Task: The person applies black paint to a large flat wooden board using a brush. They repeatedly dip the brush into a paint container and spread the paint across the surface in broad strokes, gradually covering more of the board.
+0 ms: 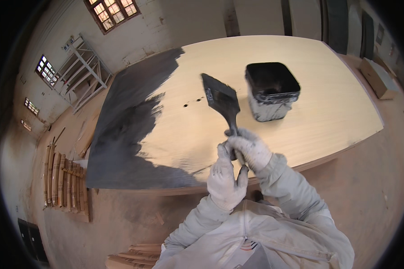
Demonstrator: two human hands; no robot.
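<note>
Gripping the black-loaded brush (222,101) by its handle, the gloved right hand (251,148) lifts it above the half-blackened board (309,89), beside the paint bucket (271,92); the left hand (224,179) steadies the handle's end.

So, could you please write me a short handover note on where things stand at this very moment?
Hands: the right hand grips the brush by its handle, bristles raised above the board. The left hand touches the handle's end just below; whether it grips is unclear.
Things: the black paint bucket stands open on the board, right of the brush.
Done: the board's left part is dark, with ragged brush edges.
Left: the middle and right of the board are bare wood, including around the two small holes.
</note>
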